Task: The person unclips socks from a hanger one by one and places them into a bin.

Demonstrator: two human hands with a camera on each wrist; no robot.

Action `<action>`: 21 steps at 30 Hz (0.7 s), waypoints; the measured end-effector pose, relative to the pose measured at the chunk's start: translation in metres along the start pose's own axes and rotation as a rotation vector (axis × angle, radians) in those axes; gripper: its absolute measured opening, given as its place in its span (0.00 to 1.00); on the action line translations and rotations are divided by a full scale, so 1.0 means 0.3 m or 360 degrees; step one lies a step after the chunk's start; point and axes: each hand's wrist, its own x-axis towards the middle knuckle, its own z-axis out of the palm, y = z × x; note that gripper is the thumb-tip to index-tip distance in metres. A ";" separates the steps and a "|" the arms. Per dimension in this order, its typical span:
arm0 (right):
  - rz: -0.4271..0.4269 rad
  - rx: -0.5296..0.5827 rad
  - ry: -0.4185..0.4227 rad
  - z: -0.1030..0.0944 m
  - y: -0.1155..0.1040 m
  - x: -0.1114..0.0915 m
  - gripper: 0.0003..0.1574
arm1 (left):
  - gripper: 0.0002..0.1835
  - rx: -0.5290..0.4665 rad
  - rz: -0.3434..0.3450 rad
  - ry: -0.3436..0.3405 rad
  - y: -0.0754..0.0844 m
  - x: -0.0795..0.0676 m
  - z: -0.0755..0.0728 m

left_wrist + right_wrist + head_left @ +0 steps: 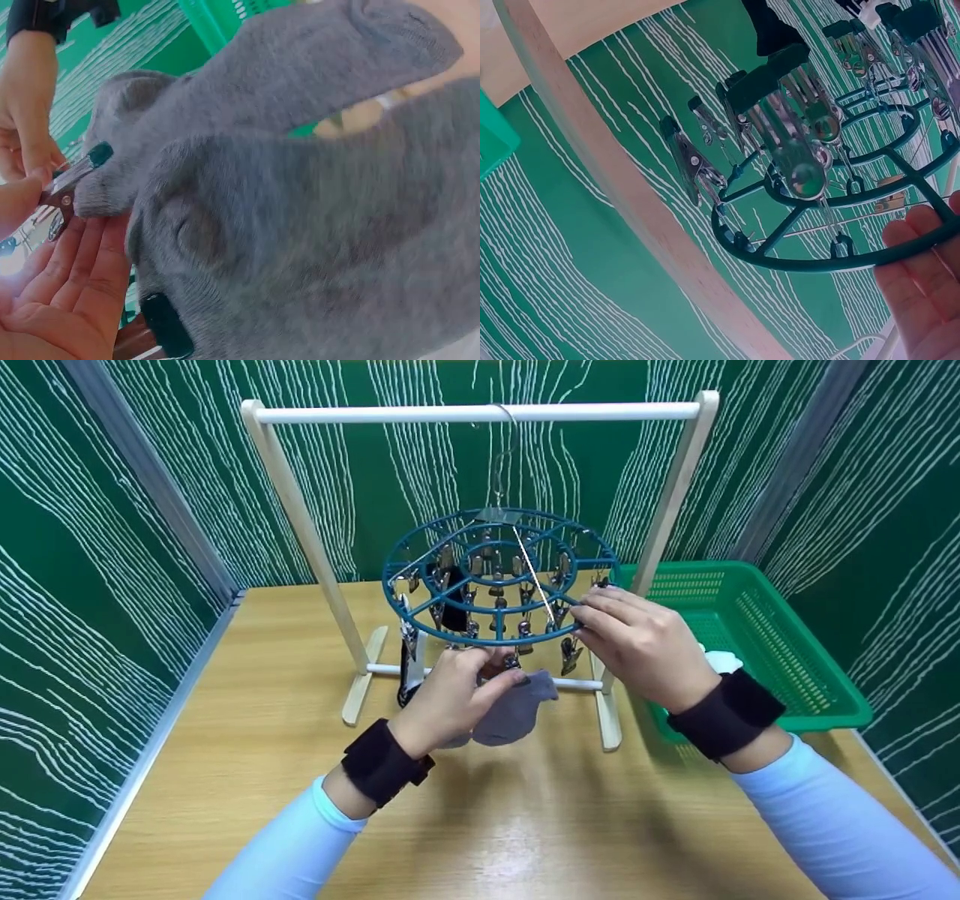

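Note:
A round blue-green clip hanger (450, 639) hangs by its metal hook from a white rail. With thumb and fingers my left hand (450, 694) pinches a metal clip (66, 191) below the front rim. Grey socks (247, 217) hang there; the edge of one lies at that clip's tip, and another clip (166, 326) grips the nearer one. Whether the pinched clip bites the fabric is hard to tell. My right hand (641, 641) holds the hanger's rim at the right, its fingertips against the ring in the right wrist view.
A wooden stand (300, 521) carries the white rail (375, 415). Behind its right leg sits a green basket (817, 675) with a white cloth (721, 661) inside. A black piece of fabric (454, 604) and a black-and-white one (407, 660) hang from other clips. Green walls stand close on the sides.

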 end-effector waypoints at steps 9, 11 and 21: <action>0.0114 0.0045 0.0054 -0.023 -0.011 -0.018 0.26 | 0.14 0.0046 0.0127 0.0045 -0.003 0.012 0.005; 0.0165 0.0052 0.0082 -0.037 -0.015 -0.024 0.29 | 0.14 0.0046 0.0116 0.0046 0.002 0.010 0.004; 0.0411 0.0177 0.0214 -0.074 -0.055 -0.093 0.20 | 0.13 0.0061 0.0113 0.0098 -0.003 0.010 0.003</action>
